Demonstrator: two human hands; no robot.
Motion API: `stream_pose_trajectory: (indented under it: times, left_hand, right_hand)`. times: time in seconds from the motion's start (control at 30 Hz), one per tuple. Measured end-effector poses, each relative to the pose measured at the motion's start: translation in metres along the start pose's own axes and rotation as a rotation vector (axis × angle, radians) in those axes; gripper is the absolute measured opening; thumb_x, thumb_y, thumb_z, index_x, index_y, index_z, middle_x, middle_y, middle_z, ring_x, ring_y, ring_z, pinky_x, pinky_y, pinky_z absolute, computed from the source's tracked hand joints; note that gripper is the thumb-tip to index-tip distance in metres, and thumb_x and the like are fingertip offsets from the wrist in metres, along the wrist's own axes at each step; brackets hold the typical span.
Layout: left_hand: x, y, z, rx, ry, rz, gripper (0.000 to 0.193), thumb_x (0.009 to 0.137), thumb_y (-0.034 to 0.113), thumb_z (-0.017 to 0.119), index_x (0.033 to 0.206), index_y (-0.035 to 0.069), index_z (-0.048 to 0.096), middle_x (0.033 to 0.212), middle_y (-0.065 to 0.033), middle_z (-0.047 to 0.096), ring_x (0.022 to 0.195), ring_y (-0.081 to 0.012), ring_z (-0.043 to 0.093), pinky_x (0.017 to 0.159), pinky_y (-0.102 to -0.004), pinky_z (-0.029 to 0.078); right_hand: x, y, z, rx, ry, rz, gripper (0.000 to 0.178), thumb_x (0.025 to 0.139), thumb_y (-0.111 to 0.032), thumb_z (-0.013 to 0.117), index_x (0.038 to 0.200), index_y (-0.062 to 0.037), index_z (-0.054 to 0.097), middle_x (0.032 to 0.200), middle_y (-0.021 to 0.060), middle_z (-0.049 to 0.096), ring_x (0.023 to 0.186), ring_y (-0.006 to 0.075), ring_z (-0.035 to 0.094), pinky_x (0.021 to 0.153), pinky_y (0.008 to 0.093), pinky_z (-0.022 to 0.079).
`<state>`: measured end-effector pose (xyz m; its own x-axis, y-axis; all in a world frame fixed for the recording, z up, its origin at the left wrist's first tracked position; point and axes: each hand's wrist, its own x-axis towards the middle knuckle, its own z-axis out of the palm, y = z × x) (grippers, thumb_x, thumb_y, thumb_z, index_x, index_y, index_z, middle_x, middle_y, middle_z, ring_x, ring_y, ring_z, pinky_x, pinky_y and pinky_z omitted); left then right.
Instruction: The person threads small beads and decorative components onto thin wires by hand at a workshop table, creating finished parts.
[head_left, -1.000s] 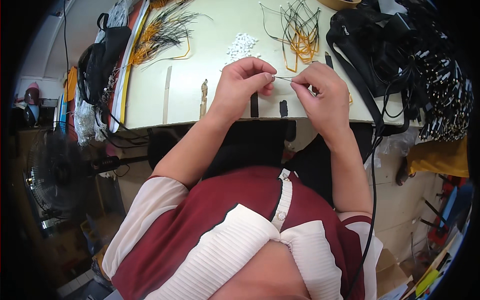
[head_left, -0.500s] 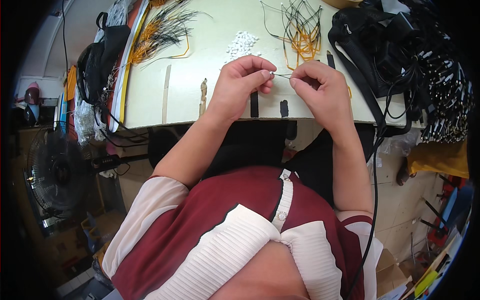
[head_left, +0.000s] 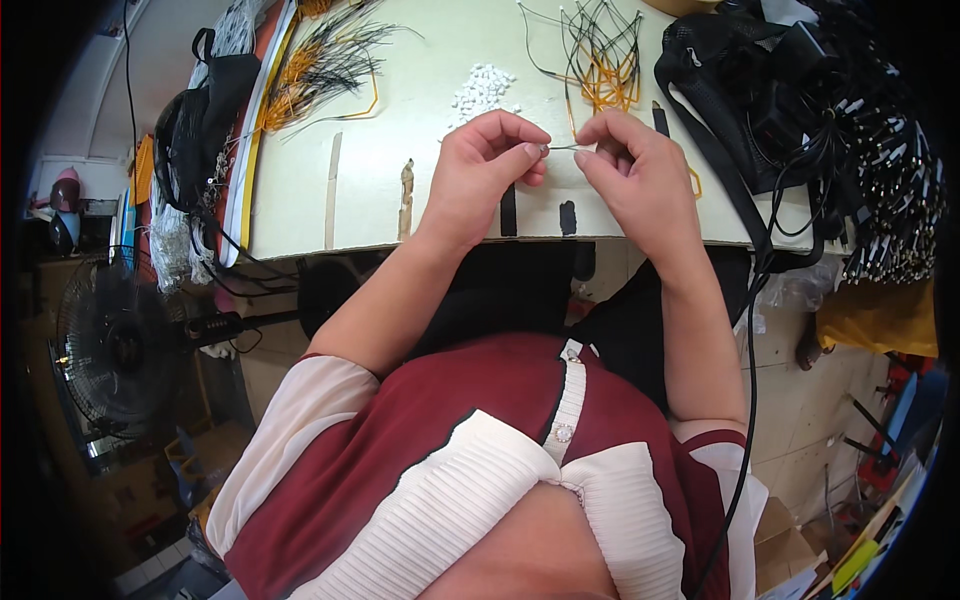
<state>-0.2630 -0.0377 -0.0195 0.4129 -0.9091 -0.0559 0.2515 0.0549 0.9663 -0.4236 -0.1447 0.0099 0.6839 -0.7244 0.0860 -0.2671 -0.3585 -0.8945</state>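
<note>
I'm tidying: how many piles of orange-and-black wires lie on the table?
2: one pile at upper left, another pile beyond the right hand; orange strands cut off at top may be a third.

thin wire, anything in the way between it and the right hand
Nothing visible: the thin wire spans the gap from the left hand to the right hand. The white pieces lie beyond the hands, clear of that gap. Whether the right hand grips the wire is unclear.

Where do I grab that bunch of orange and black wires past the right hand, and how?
Probably pinch the wires by their orange loops, from above, coming from the person's side. The loops gather together there, while the black ends spread apart and point away.
</note>
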Motion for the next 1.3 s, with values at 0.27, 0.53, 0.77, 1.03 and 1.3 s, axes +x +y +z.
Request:
stream_pose_trajectory:
  times: [0.27, 0.53, 0.77, 1.03, 1.3]
  left_hand:
    - [0.000, 0.003, 0.003, 0.021, 0.023, -0.024, 0.011, 0.091, 0.001, 0.063, 0.101, -0.002, 0.067, 0.085, -0.0065, 0.067, 0.076, -0.0114, 0.064, 0.072, -0.0253, 0.054]
    - [-0.001, 0.003, -0.001, -0.081, 0.044, -0.054, 0.011, 0.091, 0.000, 0.063, 0.102, -0.004, 0.065, 0.089, -0.0084, 0.068, 0.079, -0.0132, 0.066, 0.073, -0.0255, 0.056]
    - [-0.001, 0.001, -0.001, -0.078, 0.061, -0.036, 0.011, 0.091, -0.001, 0.063, 0.101, -0.004, 0.065, 0.090, -0.0091, 0.068, 0.079, -0.0135, 0.066, 0.073, -0.0257, 0.056]
    - [-0.001, 0.000, 0.001, -0.039, 0.071, -0.007, 0.011, 0.091, -0.001, 0.064, 0.101, -0.004, 0.066, 0.088, -0.0083, 0.068, 0.078, -0.0131, 0.066, 0.074, -0.0262, 0.056]
    - [-0.003, -0.003, 0.007, 0.126, 0.112, 0.061, 0.011, 0.090, -0.001, 0.063, 0.099, -0.004, 0.066, 0.087, -0.0073, 0.068, 0.077, -0.0120, 0.066, 0.072, -0.0261, 0.056]
  right_hand:
    - [0.017, 0.009, 0.005, -0.245, 0.205, -0.527, 0.007, 0.084, -0.007, 0.066, 0.084, -0.0009, 0.063, 0.072, 0.0054, 0.062, 0.064, 0.0118, 0.057, 0.058, 0.0269, 0.042]
    - [0.015, 0.013, 0.004, 0.456, -0.168, 0.103, 0.007, 0.085, -0.007, 0.065, 0.082, -0.0016, 0.063, 0.076, 0.0012, 0.064, 0.066, 0.0059, 0.054, 0.058, 0.0212, 0.043]
    - [0.016, 0.023, 0.012, 0.262, -0.120, 0.021, 0.009, 0.085, -0.009, 0.065, 0.080, -0.0012, 0.064, 0.074, -0.0014, 0.060, 0.066, 0.0060, 0.051, 0.059, 0.0227, 0.043]
    - [0.016, 0.020, 0.012, 0.227, -0.105, 0.036, 0.011, 0.083, -0.011, 0.065, 0.079, -0.0007, 0.063, 0.072, -0.0016, 0.059, 0.066, 0.0060, 0.051, 0.059, 0.0230, 0.043]
    - [0.013, 0.019, 0.011, 0.146, -0.115, -0.003, 0.011, 0.083, -0.012, 0.065, 0.080, -0.0015, 0.063, 0.071, -0.0021, 0.059, 0.066, 0.0060, 0.051, 0.060, 0.0230, 0.041]
